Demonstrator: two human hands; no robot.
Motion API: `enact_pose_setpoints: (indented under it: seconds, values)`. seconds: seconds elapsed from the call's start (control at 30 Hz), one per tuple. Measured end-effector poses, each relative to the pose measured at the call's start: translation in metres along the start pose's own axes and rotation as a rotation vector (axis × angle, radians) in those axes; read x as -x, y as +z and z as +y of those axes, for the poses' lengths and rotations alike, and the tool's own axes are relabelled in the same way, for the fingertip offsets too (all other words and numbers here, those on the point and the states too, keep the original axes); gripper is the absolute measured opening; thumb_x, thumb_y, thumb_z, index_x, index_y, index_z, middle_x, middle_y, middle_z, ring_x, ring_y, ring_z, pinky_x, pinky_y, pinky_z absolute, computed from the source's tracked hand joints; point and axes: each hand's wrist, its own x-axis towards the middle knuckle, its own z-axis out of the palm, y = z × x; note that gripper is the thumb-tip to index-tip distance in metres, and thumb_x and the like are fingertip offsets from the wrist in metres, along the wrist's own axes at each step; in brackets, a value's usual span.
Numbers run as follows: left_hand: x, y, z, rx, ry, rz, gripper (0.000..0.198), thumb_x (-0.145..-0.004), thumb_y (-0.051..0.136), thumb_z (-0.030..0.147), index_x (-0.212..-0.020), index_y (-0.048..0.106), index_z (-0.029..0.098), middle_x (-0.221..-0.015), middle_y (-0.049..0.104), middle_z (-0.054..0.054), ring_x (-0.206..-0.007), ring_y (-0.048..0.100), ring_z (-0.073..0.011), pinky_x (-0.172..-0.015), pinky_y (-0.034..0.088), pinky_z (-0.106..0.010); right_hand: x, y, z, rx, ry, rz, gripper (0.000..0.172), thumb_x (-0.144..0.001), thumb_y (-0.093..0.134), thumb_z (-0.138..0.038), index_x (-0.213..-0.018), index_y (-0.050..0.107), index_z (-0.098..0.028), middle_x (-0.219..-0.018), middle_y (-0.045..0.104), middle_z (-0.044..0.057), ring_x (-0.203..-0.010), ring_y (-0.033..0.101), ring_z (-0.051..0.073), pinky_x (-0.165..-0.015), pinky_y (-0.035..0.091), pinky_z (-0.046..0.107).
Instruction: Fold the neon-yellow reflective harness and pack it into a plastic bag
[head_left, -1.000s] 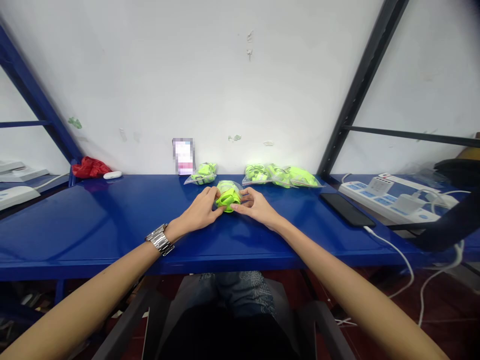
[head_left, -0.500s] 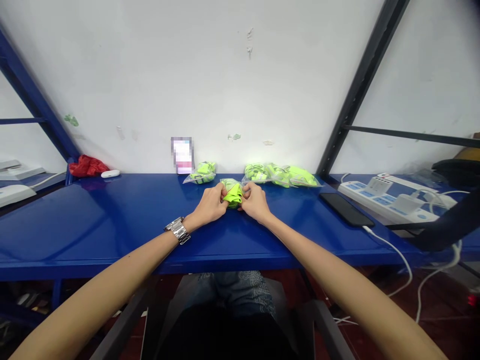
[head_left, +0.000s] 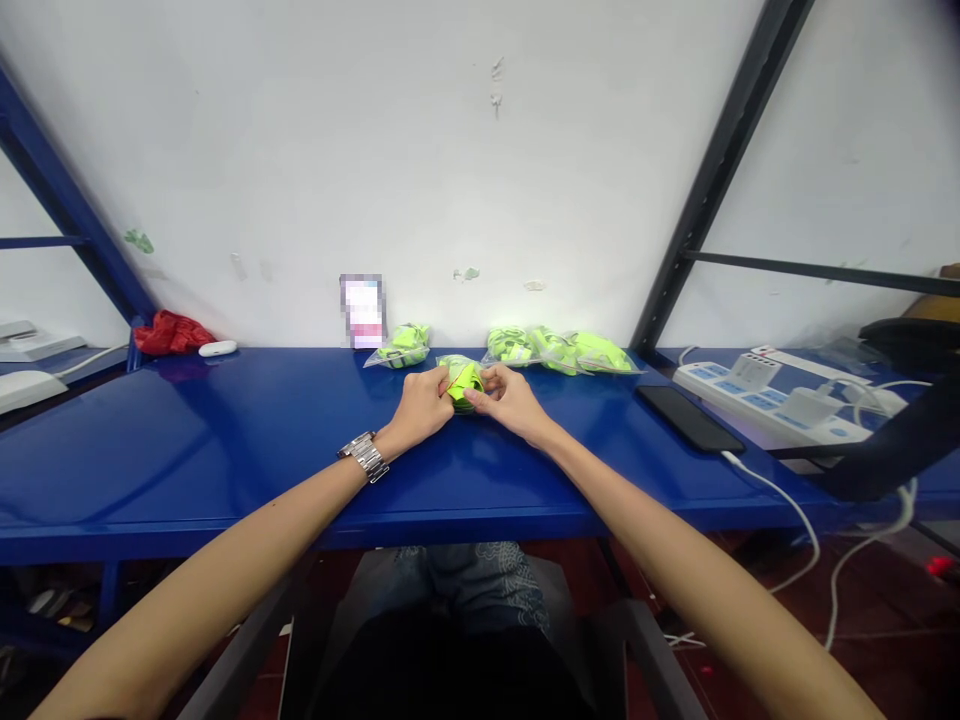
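Observation:
A neon-yellow folded fabric bundle [head_left: 466,382] rests on the blue table in the middle, partly inside a clear plastic bag [head_left: 455,361]. My left hand [head_left: 424,400], a metal watch on its wrist, pinches the left side of the bag and fabric, its fingertips partly hidden. My right hand [head_left: 514,400] holds the right side, thumb laid across the front of the fabric and fingers behind it. Just beyond are similar bagged neon-yellow bundles: one [head_left: 405,345] to the left and several [head_left: 559,348] in a row to the right.
A phone with a lit screen [head_left: 363,312] leans on the wall. Red cloth [head_left: 172,333] and a white earbud case [head_left: 217,348] lie at the back left. To the right are a black phone [head_left: 690,418] on a white cable and a power strip [head_left: 772,400].
My right thumb has moved onto the front of the fabric, and the fabric's loose folds look more tucked in. The left hand keeps its pinch. The view has shifted slightly.

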Motion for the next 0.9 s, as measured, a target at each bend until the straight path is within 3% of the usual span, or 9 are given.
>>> enact_pose_setpoints:
  seconds: [0.13, 0.2, 0.3, 0.37, 0.53, 0.67, 0.9]
  values:
    - [0.001, -0.005, -0.001, 0.065, 0.085, -0.098, 0.019, -0.071, 0.049, 0.009, -0.074, 0.035, 0.022, -0.057, 0.039, 0.007, -0.051, 0.035, -0.0119, -0.055, 0.024, -0.027, 0.002, 0.007, 0.0, 0.207, -0.039, 0.146, 0.033, -0.079, 0.064, -0.051, -0.086, 0.05, -0.022, -0.067, 0.06, -0.001, -0.064, 0.06, 0.019, -0.064, 0.043, 0.029]
    - [0.002, -0.008, -0.001, 0.099, 0.103, -0.154, 0.023, -0.071, 0.05, 0.009, -0.084, 0.037, 0.022, -0.058, 0.04, 0.008, -0.051, 0.038, -0.0119, -0.054, 0.025, -0.026, 0.003, 0.008, -0.002, 0.284, -0.081, 0.137, 0.032, -0.082, 0.061, -0.048, -0.096, 0.052, -0.021, -0.062, 0.056, -0.003, -0.061, 0.058, 0.02, -0.063, 0.041, 0.029]
    - [0.005, -0.015, -0.001, 0.144, 0.149, -0.22, 0.024, -0.075, 0.053, 0.013, -0.088, 0.036, 0.022, -0.064, 0.044, 0.007, -0.054, 0.043, -0.0122, -0.055, 0.029, -0.025, 0.003, 0.007, -0.005, 0.304, -0.089, 0.086, 0.047, -0.086, 0.058, -0.045, -0.121, 0.048, -0.017, -0.06, 0.056, -0.004, -0.061, 0.058, 0.021, -0.064, 0.04, 0.029]
    - [0.007, -0.02, -0.002, 0.153, 0.192, -0.261, 0.019, -0.08, 0.053, 0.018, -0.087, 0.036, 0.022, -0.069, 0.046, 0.005, -0.057, 0.045, -0.0125, -0.056, 0.031, -0.025, 0.002, 0.006, -0.006, 0.32, -0.088, 0.054, 0.05, -0.087, 0.056, -0.044, -0.127, 0.047, -0.014, -0.062, 0.058, -0.002, -0.063, 0.059, 0.021, -0.064, 0.039, 0.029]
    - [0.009, -0.024, -0.008, 0.112, 0.271, -0.309, 0.009, -0.091, 0.045, 0.023, -0.084, 0.039, 0.02, -0.074, 0.052, 0.0, -0.062, 0.047, -0.0138, -0.059, 0.034, -0.027, 0.0, 0.011, -0.007, 0.389, -0.114, 0.055, 0.036, -0.087, 0.056, -0.04, -0.113, 0.056, -0.015, -0.074, 0.063, 0.003, -0.067, 0.059, 0.02, -0.064, 0.037, 0.027]
    - [0.008, -0.014, -0.008, 0.074, 0.309, -0.26, 0.014, -0.095, 0.039, 0.023, -0.081, 0.038, 0.021, -0.07, 0.049, 0.001, -0.06, 0.044, -0.0143, -0.059, 0.032, -0.028, -0.003, 0.018, -0.006, 0.519, -0.091, 0.127, 0.017, -0.089, 0.051, -0.031, -0.099, 0.056, -0.018, -0.079, 0.064, 0.005, -0.072, 0.06, 0.02, -0.065, 0.034, 0.027]
    - [0.009, -0.003, 0.011, -0.011, 0.351, -0.186, 0.015, -0.094, 0.036, 0.018, -0.081, 0.041, 0.021, -0.071, 0.049, -0.001, -0.062, 0.044, -0.0156, -0.061, 0.033, -0.029, -0.011, 0.018, -0.01, 0.643, 0.135, 0.172, 0.01, -0.087, 0.048, -0.027, -0.086, 0.056, -0.021, -0.08, 0.064, 0.007, -0.074, 0.058, 0.022, -0.063, 0.031, 0.028]
